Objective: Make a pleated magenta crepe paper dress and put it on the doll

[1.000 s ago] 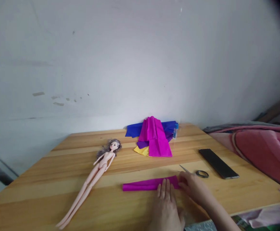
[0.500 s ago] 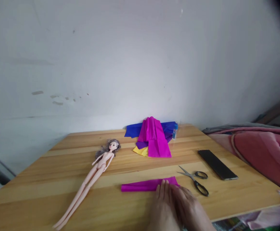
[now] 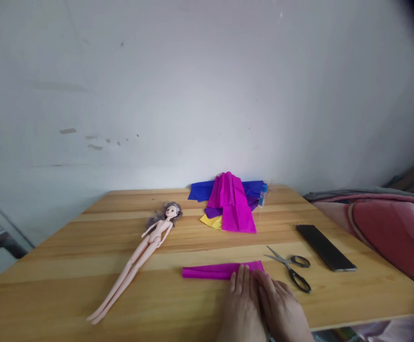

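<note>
A folded strip of magenta crepe paper (image 3: 207, 271) lies lengthwise near the front of the table. My left hand (image 3: 243, 297) rests on its right part, fingers stretched flat and close together. Beside it, my right hand (image 3: 281, 300) has its fingers bent over the strip's right end, gripping it; the thumb is hidden. The two hands touch along their inner sides. Just right of them lie black-handled scissors (image 3: 288, 266) with parted blades. To the left, an unclothed doll (image 3: 146, 251) with grey hair lies on its back.
Magenta paper (image 3: 237, 209) lies over blue paper (image 3: 200, 190) and yellow paper (image 3: 212, 222) by the wall. A small blue-capped glue bottle (image 3: 262, 195) stands there. A black phone (image 3: 324, 247) lies on the right of the wooden table (image 3: 178, 308). Pink bedding (image 3: 388, 223) is beyond the edge.
The camera view has shifted slightly, so the doll and other table items appear a little further right. My hands stay pressed on the magenta strip, almost unmoved.
</note>
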{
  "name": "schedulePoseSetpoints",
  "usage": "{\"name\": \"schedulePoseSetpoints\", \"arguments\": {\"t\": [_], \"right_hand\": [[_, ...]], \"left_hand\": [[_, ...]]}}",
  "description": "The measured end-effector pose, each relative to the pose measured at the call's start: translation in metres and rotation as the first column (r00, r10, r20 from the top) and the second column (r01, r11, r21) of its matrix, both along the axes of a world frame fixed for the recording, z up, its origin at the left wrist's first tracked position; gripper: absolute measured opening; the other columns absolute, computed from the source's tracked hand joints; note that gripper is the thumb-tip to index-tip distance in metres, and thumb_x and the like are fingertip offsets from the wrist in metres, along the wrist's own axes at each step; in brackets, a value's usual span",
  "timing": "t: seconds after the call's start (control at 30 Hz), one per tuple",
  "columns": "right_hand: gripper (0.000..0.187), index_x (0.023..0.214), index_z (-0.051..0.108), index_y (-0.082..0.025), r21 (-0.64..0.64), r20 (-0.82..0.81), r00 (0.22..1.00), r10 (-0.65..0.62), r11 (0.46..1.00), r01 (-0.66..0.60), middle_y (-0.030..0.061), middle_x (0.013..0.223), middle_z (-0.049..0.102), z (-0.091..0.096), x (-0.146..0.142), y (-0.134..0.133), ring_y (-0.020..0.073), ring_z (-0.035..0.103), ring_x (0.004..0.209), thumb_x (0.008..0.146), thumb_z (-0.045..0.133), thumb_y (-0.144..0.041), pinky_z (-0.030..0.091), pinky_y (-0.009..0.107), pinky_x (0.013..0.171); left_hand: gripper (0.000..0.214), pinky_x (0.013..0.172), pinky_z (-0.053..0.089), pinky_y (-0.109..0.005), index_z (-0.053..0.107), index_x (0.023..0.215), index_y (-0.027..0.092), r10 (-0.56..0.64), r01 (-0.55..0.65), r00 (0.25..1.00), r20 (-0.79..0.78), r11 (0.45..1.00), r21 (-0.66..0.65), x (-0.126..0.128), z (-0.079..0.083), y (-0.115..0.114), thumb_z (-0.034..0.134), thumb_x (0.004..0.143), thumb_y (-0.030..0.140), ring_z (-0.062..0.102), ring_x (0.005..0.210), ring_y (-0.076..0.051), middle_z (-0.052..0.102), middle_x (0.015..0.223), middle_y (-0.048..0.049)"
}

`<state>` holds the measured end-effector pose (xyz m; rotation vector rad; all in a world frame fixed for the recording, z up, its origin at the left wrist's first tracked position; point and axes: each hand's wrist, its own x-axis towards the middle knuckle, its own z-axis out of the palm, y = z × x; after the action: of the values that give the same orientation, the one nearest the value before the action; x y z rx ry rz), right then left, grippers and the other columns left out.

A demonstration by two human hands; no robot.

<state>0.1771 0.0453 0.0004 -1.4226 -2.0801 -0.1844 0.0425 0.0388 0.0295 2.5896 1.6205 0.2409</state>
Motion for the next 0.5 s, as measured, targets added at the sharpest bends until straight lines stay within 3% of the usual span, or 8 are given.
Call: {"name": "schedulePoseSetpoints", "arguments": {"t": [0.3,0.5], "right_hand": [[0.027,0.106,0.059,-0.019,0.160,0.089,0.995,0.041,0.986,-0.055,0.0066,0.090,0.071,0.006,-0.006,0.000,0.0162,0.066,0.073,0.088,0.038,-0.019,0.049,0.025,0.069],[0.029,0.108,0.057,-0.018,0.236,0.155,0.988,0.009,0.971,-0.046,0.0068,0.090,0.071,0.003,-0.008,0.002,0.0180,0.066,0.074,0.084,0.041,-0.016,0.048,0.028,0.070]], "left_hand": [[0.065,0.108,0.029,-0.050,0.039,0.135,0.006,0.158,-0.158,0.987,-0.023,0.987,-0.035,-0.011,-0.008,-0.003,0.039,0.081,0.043,0.030,0.132,-0.035,0.037,0.140,-0.0186],[0.082,0.109,0.025,-0.052,0.040,0.134,0.005,0.233,-0.233,0.972,0.014,0.972,0.012,-0.028,-0.014,-0.008,0.044,0.073,0.060,0.028,0.133,-0.037,0.033,0.141,-0.0198]]}}
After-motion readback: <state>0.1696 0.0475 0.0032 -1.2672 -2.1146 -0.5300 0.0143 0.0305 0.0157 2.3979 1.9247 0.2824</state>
